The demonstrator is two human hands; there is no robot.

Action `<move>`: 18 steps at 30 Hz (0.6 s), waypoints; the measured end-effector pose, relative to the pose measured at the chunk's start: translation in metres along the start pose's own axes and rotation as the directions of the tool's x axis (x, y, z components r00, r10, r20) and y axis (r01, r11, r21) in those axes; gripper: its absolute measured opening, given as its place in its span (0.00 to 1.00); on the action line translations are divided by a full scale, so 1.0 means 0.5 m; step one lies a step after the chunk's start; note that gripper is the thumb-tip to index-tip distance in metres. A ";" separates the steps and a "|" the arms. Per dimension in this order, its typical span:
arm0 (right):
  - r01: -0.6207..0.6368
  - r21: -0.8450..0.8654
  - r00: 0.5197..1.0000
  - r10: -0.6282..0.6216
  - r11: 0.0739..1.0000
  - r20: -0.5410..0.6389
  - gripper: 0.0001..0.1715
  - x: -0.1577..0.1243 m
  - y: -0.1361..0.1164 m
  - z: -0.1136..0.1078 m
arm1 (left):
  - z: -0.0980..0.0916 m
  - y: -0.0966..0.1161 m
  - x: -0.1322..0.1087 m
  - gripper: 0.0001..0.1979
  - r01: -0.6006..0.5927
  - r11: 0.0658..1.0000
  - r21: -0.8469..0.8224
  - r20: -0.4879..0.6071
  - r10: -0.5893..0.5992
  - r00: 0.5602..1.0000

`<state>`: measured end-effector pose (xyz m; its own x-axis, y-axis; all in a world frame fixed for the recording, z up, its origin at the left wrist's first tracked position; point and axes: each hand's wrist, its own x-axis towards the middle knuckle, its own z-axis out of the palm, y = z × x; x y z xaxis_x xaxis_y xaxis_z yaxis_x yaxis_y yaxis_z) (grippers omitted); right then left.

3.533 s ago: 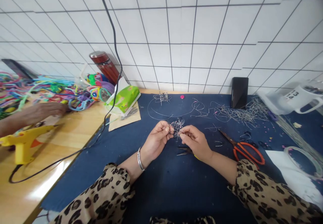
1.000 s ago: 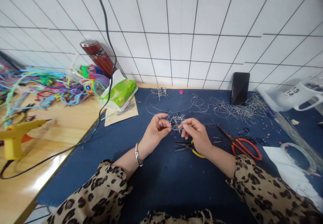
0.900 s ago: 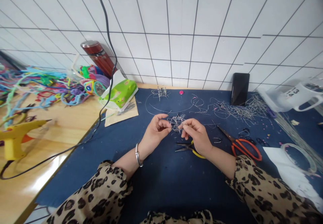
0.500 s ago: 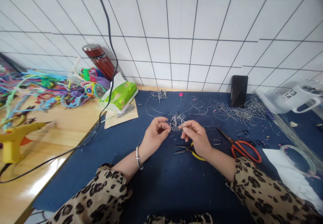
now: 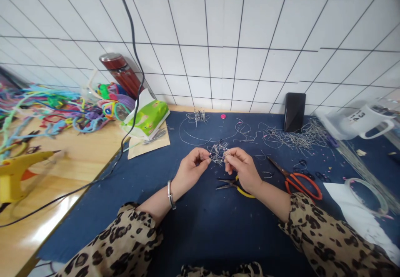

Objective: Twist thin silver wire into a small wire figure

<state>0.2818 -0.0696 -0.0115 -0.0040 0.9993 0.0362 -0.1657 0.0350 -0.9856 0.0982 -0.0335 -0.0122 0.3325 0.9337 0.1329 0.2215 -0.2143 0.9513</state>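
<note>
Between my hands is a small openwork piece of bent silver wire, raised just over the dark blue mat. My left hand pinches its left side between thumb and fingers. On the opposite side, the thumb and forefinger of my right hand are closed on its wire. Which strand each hand grips is too fine to make out. Yellow-handled pliers lie on the mat under my right hand, partly hidden by it. To the right of that hand rest orange-handled scissors.
Loose wire lies tangled near a black phone leaning on the wall. A tissue pack, a red flask and a yellow glue gun are on the left. A black cable hangs across. A white mug stands right.
My right hand's fingers have shifted slightly and the wire piece has turned a little between my hands. The whole view has moved slightly.
</note>
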 end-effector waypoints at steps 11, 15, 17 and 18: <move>0.028 -0.068 1.000 -0.027 0.997 0.013 0.04 -0.006 -0.013 0.001 | -0.002 -0.003 0.002 0.06 -0.046 0.982 0.183 -0.005 0.048 0.999; 0.024 -0.100 1.000 -0.024 0.995 0.007 0.04 -0.008 -0.017 0.002 | -0.003 -0.002 0.003 0.05 -0.065 0.973 0.224 -0.005 0.067 0.998; 0.025 -0.125 1.000 -0.025 0.992 0.002 0.04 -0.008 -0.017 0.002 | -0.004 -0.002 0.003 0.05 -0.061 0.969 0.239 -0.009 0.065 0.998; 0.027 -0.137 1.000 -0.027 0.990 0.000 0.05 -0.008 -0.017 0.002 | -0.004 -0.002 0.004 0.05 -0.059 0.968 0.245 -0.010 0.064 0.998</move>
<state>0.2820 -0.0739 -0.0033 0.0006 0.9980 0.0627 -0.0291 0.0627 -0.9976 0.0970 -0.0311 -0.0123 0.3367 0.9210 0.1960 0.4196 -0.3331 0.8444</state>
